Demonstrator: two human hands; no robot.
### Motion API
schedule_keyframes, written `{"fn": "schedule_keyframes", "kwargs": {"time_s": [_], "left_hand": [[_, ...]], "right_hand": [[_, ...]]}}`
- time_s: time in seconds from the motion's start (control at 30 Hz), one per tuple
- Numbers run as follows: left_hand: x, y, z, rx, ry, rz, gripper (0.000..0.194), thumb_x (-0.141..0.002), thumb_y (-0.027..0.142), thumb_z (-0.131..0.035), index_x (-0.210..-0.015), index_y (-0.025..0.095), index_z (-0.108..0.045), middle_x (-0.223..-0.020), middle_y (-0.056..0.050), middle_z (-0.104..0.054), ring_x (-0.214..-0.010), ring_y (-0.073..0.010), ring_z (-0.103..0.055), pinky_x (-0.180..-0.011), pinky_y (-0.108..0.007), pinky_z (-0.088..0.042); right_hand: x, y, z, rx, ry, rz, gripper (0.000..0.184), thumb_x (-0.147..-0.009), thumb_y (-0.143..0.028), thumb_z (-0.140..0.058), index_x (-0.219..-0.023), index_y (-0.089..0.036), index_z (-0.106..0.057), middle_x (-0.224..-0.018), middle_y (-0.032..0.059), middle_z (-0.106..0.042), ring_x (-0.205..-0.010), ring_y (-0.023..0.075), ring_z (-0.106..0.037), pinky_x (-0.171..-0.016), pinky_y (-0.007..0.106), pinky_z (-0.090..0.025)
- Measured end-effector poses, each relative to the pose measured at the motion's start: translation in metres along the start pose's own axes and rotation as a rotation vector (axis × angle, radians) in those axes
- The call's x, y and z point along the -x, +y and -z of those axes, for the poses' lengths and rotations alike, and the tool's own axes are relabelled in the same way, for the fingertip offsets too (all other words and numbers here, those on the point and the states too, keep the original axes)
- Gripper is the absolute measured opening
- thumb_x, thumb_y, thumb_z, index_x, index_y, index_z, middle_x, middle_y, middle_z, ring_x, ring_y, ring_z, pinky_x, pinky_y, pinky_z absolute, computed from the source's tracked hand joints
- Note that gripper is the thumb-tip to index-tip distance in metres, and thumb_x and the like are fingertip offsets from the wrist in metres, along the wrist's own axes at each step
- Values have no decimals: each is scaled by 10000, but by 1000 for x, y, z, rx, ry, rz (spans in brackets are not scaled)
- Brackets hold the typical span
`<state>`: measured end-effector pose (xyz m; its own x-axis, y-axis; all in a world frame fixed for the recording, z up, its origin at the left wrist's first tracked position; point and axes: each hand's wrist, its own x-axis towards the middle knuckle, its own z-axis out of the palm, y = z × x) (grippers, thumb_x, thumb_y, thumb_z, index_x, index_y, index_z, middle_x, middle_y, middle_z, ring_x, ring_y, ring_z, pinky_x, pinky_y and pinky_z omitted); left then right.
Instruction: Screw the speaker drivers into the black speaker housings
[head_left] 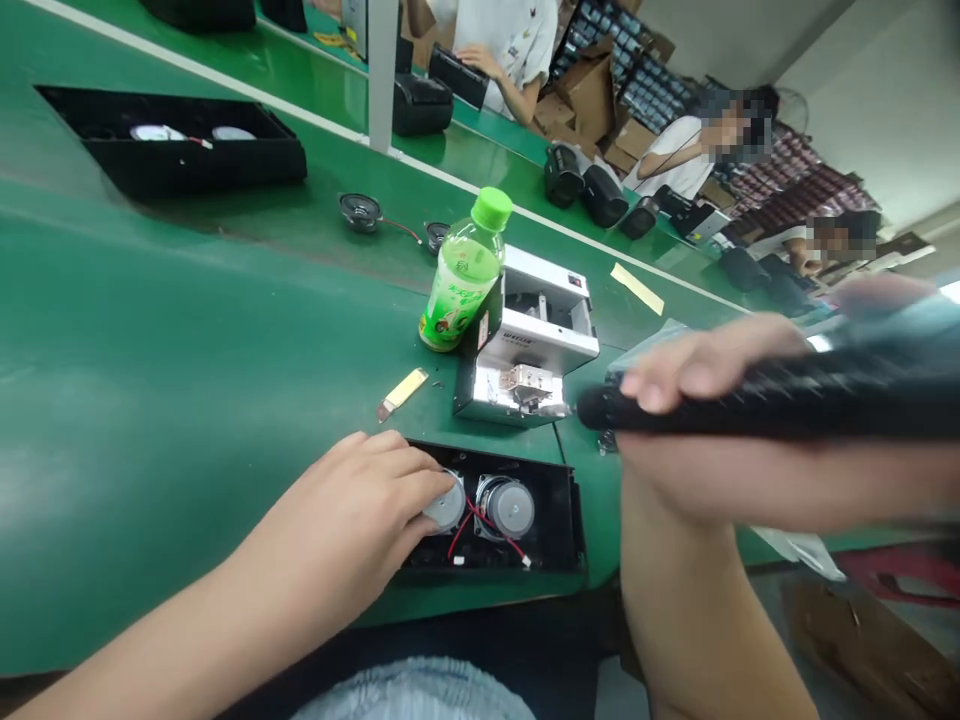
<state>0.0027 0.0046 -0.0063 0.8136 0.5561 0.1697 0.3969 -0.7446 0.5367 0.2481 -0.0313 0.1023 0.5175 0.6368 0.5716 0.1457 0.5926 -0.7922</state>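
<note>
Black case [551, 525] with two speakers [512, 508] inside, left hand [382, 500] holding one speaker, right hand [697, 420] gripping black screwdriver [787, 395] above

I see my right hand [712, 475] and the black screwdriver [787, 395] blurred, the tool cut by the right edge; my left hand [375, 500] partly hides the left speaker [448, 505].

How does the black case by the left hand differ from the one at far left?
The near case has the left hand on one of its speakers; the far case is untouched. The near case mostly shows its inside; the far case shows more outer wall. Both are black and open-topped.
</note>
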Motion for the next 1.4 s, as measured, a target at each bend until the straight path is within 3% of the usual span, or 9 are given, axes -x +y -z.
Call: {"fn": "schedule_keyframes", "kwargs": {"time_s": [0.07, 0.2, 0.33, 0.5, 0.67, 0.93, 1.1, 1.2, 1.4], "left_hand": [[-8, 9, -6, -13, 24, 27, 199, -1018, 174, -707, -1165, 265, -806, -1152, -31, -847, -1018, -265, -737, -859, -440, -506], [-17, 26, -14, -7, 104, 0, 129, -1036, 209, -704, -1118, 225, -801, -1105, -32, -847, -953, -267, -729, -824, -449, -484], [-5, 29, -16, 112, 315, -88, 109, -1085, 257, -688, -1157, 246, -770, -1093, 24, -835, -970, -200, -708, -926, -404, -456], [11, 27, -21, 70, 363, -186, 245, -1173, 335, -565, -1106, 233, -777, -1054, 50, -849, -967, -151, -742, -1051, -376, -408], [13, 27, -24, -38, 292, -223, 337, -1205, 294, -483, -1075, 240, -789, -1118, 64, -874, -946, -147, -782, -1080, -403, -383], [19, 29, -34, -84, 361, -238, 294, -1186, 240, -517, -1091, 196, -792, -1164, 7, -883, -981, -183, -795, -1126, -426, -381], [24, 32, -40, -89, 376, -230, 281, -1180, 217, -518, -1118, 176, -789, -1196, -20, -881, -1008, -201, -799, -1141, -440, -375], [24, 34, -43, -62, 391, -200, 288, -1185, 230, -509, -1108, 176, -782, -1195, -12, -881, -1001, -200, -792, -1130, -444, -381], [25, 34, -49, -46, 380, -185, 256, -1173, 245, -540, -1116, 174, -779, -1242, -31, -870, -1046, -218, -778, -1147, -463, -371]], "right_hand": [[-18, 20, -9, -20, -18, 80, 546, -1054, -753, -419, -1027, -301, -723, -606, -27, -591, -455, 181, -551, -425, 341, -420], [-33, 50, -21, -53, -137, -25, 470, -1036, -699, -491, -1064, -271, -685, -598, -26, -598, -464, 176, -544, -446, 352, -366], [-35, 61, -21, -16, -57, -16, 586, -1052, -782, -378, -1079, -294, -701, -570, -35, -553, -421, 177, -488, -437, 362, -330], [-38, 67, -21, -25, -25, -4, 626, -1003, -854, -425, -1050, -311, -731, -562, -39, -529, -396, 171, -460, -396, 361, -303], [-37, 67, -22, -35, 20, 21, 599, -1032, -819, -423, -1030, -312, -744, -600, -31, -557, -396, 154, -467, -375, 351, -278], [-24, 59, -21, -66, 24, -23, 710, -1009, -877, -396, -1066, -265, -750, -519, -49, -551, -342, 147, -454, -314, 305, -268], [2, 10, -12, -151, -143, -251, 552, -933, -803, -688, -1117, -289, -767, -584, -44, -659, -414, 171, -576, -405, 311, -470], [16, -8, -18, -183, -221, -301, 482, -964, -774, -662, -1069, -317, -774, -621, -16, -712, -442, 198, -617, -483, 367, -551], [32, 19, -47, -209, -311, -396, 614, -820, -918, -697, -1009, -336, -749, -557, -44, -708, -385, 200, -564, -409, 350, -477]]}}
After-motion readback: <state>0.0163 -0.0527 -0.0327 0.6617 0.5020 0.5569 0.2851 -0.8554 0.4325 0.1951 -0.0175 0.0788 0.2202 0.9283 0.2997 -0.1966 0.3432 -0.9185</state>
